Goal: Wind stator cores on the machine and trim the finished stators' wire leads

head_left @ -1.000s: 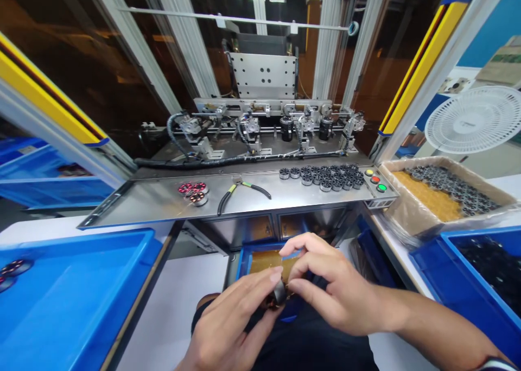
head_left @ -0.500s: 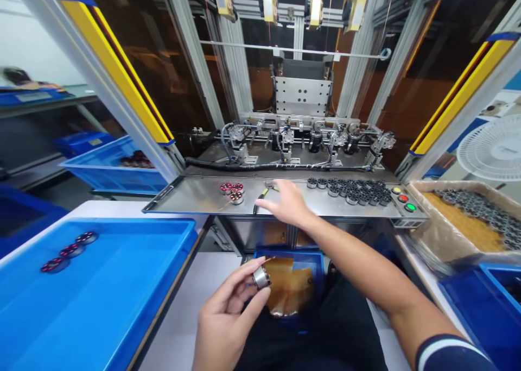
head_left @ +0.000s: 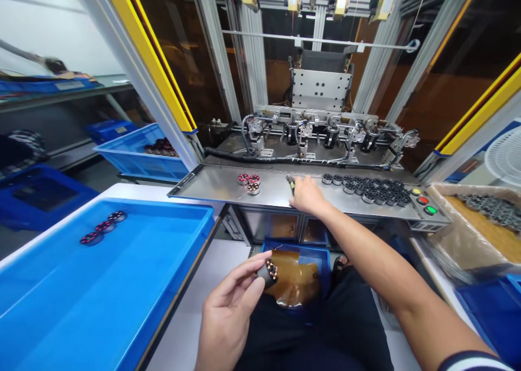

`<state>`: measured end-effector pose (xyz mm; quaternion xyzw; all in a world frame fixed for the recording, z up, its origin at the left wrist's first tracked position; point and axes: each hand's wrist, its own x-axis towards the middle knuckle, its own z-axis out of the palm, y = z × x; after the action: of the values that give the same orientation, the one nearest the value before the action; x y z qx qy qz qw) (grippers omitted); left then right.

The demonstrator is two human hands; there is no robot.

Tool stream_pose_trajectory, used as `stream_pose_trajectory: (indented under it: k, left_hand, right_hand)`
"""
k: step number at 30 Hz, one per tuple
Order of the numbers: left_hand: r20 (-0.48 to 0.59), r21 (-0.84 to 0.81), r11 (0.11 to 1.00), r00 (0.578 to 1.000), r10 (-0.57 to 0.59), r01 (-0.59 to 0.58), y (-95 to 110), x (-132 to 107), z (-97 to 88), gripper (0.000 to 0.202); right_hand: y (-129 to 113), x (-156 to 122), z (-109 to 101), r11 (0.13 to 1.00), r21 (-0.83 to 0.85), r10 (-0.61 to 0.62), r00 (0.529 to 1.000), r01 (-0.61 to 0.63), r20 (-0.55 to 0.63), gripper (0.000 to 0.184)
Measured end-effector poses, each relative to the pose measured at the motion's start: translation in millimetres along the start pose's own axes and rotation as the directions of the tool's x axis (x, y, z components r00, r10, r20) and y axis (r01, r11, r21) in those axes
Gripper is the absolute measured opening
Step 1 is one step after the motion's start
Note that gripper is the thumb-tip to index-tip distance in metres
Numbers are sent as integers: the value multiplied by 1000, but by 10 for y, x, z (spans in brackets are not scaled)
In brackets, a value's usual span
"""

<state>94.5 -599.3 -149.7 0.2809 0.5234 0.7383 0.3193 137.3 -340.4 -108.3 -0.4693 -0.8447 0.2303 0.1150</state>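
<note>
The right hand (head_left: 308, 194), half a second ago spread above the pliers (head_left: 290, 182), is now down at them on the metal desk (head_left: 211, 182), centre of the frame; its curled fingers hide the handles, so I cannot tell whether that grip has closed. The left hand (head_left: 232, 295), lower centre, grips the wound ring (head_left: 267, 275), its copper coils now turned further into view. Part and tool are thus both at hand, it seems.
</note>
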Motion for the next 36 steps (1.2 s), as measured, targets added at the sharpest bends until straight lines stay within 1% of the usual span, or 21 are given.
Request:
stream_pose_trajectory:
  k: [2, 4, 6, 7, 9, 11, 12, 13, 14, 15, 16, 18, 20, 21, 22, 24, 26, 28, 31, 36]
  left_hand:
    - [-7, 0, 1000, 1000, -1, 1, 10, -15, 28, 17]
    - [-23, 3, 1000, 1000, 10, -10, 21, -24, 67, 16]
    - [-45, -4, 1000, 999, 19, -20, 32, -23, 107, 15]
    - [-57, -10, 1000, 998, 22, -23, 36, -19, 125, 15]
    - [-81, -22, 1000, 997, 16, -18, 42, -4, 154, 14]
    - [-91, -28, 999, 996, -19, 17, 41, 16, 178, 15]
    - [-83, -28, 999, 995, -47, 44, 37, 27, 192, 17]
    - [-67, -26, 997, 995, -75, 73, 31, 36, 208, 19]
    - [-44, -28, 995, 994, -96, 95, 23, 44, 228, 21]
    - [-12, -32, 993, 994, -111, 110, 13, 49, 252, 24]
    - [20, -40, 992, 993, -116, 116, 2, 52, 281, 27]
    - [75, -57, 992, 991, -108, 113, -25, 49, 348, 32]
    - [102, -57, 992, 989, -108, 114, -51, 37, 418, 35]
    - [106, -52, 991, 988, -114, 120, -62, 29, 449, 35]
    - [107, -48, 991, 987, -119, 125, -69, 21, 476, 35]
    - [111, -39, 991, 986, -126, 131, -72, 6, 515, 35]
    - [117, -26, 992, 986, -121, 124, -62, -6, 537, 35]
    - [120, -10, 994, 987, -106, 108, -47, -14, 548, 34]
    - [119, 16, 996, 989, -87, 86, -29, -24, 551, 33]
    - [129, 44, 995, 987, -92, 87, -15, -43, 534, 32]
  right_hand:
    - [128, -2, -85, 994, 101, -48, 999, 47, 4, 37]
    - [255, -44, -202, 968, 235, -103, 994, 94, 28, 34]
    - [398, -202, -322, 909, 393, -173, 984, 140, 50, 31]
    - [479, -338, -367, 867, 472, -209, 976, 158, 59, 29]
    - [666, -719, -389, 778, 603, -283, 955, 177, 84, 33]
    - [872, -1196, -300, 712, 683, -340, 931, 161, 135, 37]
    - [972, -1445, -219, 678, 723, -365, 915, 135, 172, 44]
    - [1062, -1686, -125, 603, 794, -365, 911, 73, 193, 54]
    - [1139, -1909, -26, 586, 810, -351, 905, 12, 241, 60]
    - [1200, -2104, 66, 610, 792, -318, 913, -9, 255, 65]
    - [1244, -2266, 142, 646, 763, -292, 928, 12, 233, 66]
    - [1287, -2481, 227, 750, 653, -277, 946, 103, 168, 65]
    - [1284, -2570, 226, 804, 553, -327, 939, 220, 103, 68]
    - [1269, -2581, 205, 805, 526, -365, 928, 275, 73, 71]
    - [1247, -2577, 177, 791, 518, -404, 914, 326, 41, 74]
    - [1182, -2544, 122, 736, 533, -474, 880, 418, -35, 80]
    - [1101, -2497, 80, 679, 551, -518, 849, 484, -107, 82]
    - [1018, -2443, 54, 642, 562, -540, 828, 522, -153, 83]
    - [928, -2365, 38, 611, 567, -552, 811, 552, -195, 83]
    - [890, -2296, 56, 602, 569, -551, 807, 560, -212, 78]
